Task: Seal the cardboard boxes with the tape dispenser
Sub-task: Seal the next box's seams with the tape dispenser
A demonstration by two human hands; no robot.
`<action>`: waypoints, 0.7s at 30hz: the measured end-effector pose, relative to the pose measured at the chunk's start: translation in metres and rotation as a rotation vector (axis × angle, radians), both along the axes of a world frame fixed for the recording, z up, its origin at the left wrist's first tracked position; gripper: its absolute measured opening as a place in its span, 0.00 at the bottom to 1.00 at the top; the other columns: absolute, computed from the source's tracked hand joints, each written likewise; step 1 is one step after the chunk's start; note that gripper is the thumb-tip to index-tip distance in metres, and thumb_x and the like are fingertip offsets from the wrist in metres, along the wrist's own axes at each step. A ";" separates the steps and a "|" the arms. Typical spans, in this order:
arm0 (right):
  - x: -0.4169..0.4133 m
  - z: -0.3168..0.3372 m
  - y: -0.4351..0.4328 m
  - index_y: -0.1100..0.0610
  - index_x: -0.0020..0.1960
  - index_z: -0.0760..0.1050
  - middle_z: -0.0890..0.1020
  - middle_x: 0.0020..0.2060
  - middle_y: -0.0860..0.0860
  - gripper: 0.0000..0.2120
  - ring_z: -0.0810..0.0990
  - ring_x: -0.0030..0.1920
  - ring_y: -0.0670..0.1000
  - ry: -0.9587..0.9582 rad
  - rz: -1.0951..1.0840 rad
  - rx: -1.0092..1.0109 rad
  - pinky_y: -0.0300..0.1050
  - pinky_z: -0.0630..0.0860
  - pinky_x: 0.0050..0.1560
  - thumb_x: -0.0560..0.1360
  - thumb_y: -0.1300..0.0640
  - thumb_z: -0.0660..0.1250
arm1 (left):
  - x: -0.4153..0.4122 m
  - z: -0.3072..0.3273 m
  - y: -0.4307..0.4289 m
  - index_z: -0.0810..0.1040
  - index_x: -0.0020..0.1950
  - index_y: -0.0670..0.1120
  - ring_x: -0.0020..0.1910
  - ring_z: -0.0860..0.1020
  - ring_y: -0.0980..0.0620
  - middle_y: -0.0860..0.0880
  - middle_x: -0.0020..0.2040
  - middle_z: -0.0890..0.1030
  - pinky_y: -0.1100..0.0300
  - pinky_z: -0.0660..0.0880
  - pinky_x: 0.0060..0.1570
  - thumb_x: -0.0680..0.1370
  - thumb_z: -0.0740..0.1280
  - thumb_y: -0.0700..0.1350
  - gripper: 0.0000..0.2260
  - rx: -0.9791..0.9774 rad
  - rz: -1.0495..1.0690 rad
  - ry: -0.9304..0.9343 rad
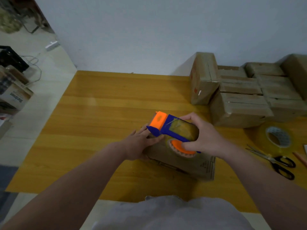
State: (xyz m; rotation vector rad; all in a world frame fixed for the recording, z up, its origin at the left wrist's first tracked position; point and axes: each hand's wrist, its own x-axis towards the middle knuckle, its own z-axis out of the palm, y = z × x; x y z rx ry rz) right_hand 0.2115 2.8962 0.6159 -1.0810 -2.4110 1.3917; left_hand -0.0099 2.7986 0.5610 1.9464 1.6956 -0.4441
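Both bare forearms reach forward to the box (pixel 191 165). The left hand (pixel 138 144) rests on the box's left end, its fingers (pixel 142 132) fairly straight and pointing away. The right hand (pixel 201 135) is above the box, gripping the dispenser (pixel 172 128) from the right.

Your left hand (pixel 138 146) and right hand (pixel 205 135) are bare. So are your left forearm (pixel 79 176) and right forearm (pixel 259 173), as far as the view's edge. Below them you wear a pale grey shirt (pixel 174 214) of soft, creased cloth, with a small rumpled fold along its upper edge.
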 end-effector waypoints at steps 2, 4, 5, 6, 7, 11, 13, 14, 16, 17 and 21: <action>0.002 -0.002 -0.002 0.35 0.56 0.66 0.76 0.53 0.41 0.31 0.78 0.51 0.42 0.004 0.034 0.052 0.40 0.78 0.46 0.63 0.54 0.79 | 0.000 -0.001 -0.002 0.44 0.78 0.59 0.77 0.38 0.45 0.51 0.79 0.41 0.39 0.46 0.74 0.76 0.68 0.53 0.40 0.008 0.005 -0.018; 0.004 -0.003 -0.007 0.34 0.56 0.65 0.75 0.56 0.39 0.31 0.76 0.53 0.38 0.039 0.056 0.072 0.33 0.76 0.44 0.63 0.53 0.80 | 0.002 -0.001 -0.004 0.50 0.78 0.58 0.77 0.39 0.46 0.51 0.79 0.44 0.37 0.46 0.73 0.76 0.69 0.51 0.38 0.035 0.023 -0.041; 0.005 -0.003 -0.008 0.34 0.56 0.66 0.74 0.56 0.37 0.31 0.75 0.54 0.36 0.060 0.056 0.071 0.31 0.76 0.44 0.64 0.52 0.80 | 0.002 -0.002 -0.005 0.52 0.78 0.58 0.77 0.40 0.46 0.51 0.79 0.45 0.37 0.46 0.72 0.75 0.70 0.50 0.37 0.055 0.045 -0.056; 0.007 -0.003 -0.010 0.34 0.56 0.66 0.73 0.56 0.36 0.30 0.75 0.54 0.35 0.075 0.051 0.072 0.31 0.76 0.44 0.64 0.51 0.80 | 0.002 -0.004 -0.006 0.54 0.78 0.59 0.77 0.39 0.46 0.52 0.79 0.45 0.36 0.46 0.71 0.74 0.71 0.49 0.38 0.076 0.080 -0.083; 0.008 -0.003 -0.011 0.34 0.56 0.66 0.73 0.55 0.34 0.30 0.74 0.55 0.35 0.082 0.046 0.079 0.32 0.76 0.44 0.64 0.50 0.80 | 0.002 -0.005 -0.007 0.56 0.77 0.58 0.77 0.39 0.46 0.52 0.79 0.45 0.36 0.46 0.71 0.73 0.72 0.48 0.38 0.102 0.122 -0.131; 0.014 -0.001 -0.015 0.34 0.56 0.67 0.73 0.53 0.30 0.28 0.74 0.56 0.37 0.111 0.038 0.115 0.33 0.76 0.46 0.62 0.41 0.78 | 0.002 0.000 -0.012 0.75 0.68 0.49 0.73 0.63 0.48 0.47 0.72 0.70 0.53 0.59 0.70 0.75 0.67 0.39 0.21 0.376 0.546 -0.497; 0.015 0.000 -0.018 0.35 0.56 0.67 0.73 0.53 0.31 0.27 0.74 0.55 0.36 0.128 0.026 0.125 0.31 0.75 0.47 0.59 0.38 0.74 | 0.007 0.009 -0.014 0.80 0.62 0.46 0.57 0.75 0.50 0.47 0.59 0.79 0.54 0.71 0.58 0.78 0.64 0.40 0.13 0.425 1.044 -0.727; 0.015 0.000 -0.019 0.35 0.56 0.67 0.72 0.53 0.32 0.28 0.74 0.55 0.36 0.133 0.023 0.127 0.31 0.75 0.47 0.59 0.38 0.73 | 0.011 0.015 -0.014 0.81 0.56 0.44 0.48 0.77 0.49 0.46 0.52 0.81 0.53 0.74 0.51 0.79 0.64 0.43 0.09 0.343 1.264 -0.889; 0.015 -0.002 -0.019 0.35 0.56 0.67 0.73 0.55 0.34 0.29 0.74 0.56 0.36 0.131 0.024 0.129 0.31 0.75 0.48 0.58 0.37 0.73 | 0.016 0.025 -0.012 0.79 0.48 0.43 0.40 0.77 0.48 0.44 0.43 0.80 0.55 0.75 0.40 0.79 0.64 0.51 0.12 0.104 1.487 -1.140; 0.015 -0.003 -0.019 0.35 0.57 0.67 0.73 0.56 0.34 0.29 0.75 0.56 0.37 0.128 0.023 0.127 0.32 0.76 0.48 0.59 0.37 0.74 | 0.017 0.028 -0.012 0.78 0.48 0.42 0.39 0.78 0.48 0.44 0.41 0.80 0.56 0.74 0.39 0.79 0.63 0.55 0.16 0.003 1.496 -1.190; 0.015 -0.003 -0.019 0.34 0.57 0.66 0.71 0.56 0.32 0.30 0.74 0.56 0.35 0.116 0.019 0.127 0.34 0.76 0.49 0.58 0.37 0.73 | 0.020 0.031 -0.011 0.78 0.45 0.42 0.37 0.77 0.51 0.48 0.32 0.80 0.57 0.73 0.38 0.79 0.63 0.49 0.11 -0.151 1.498 -1.310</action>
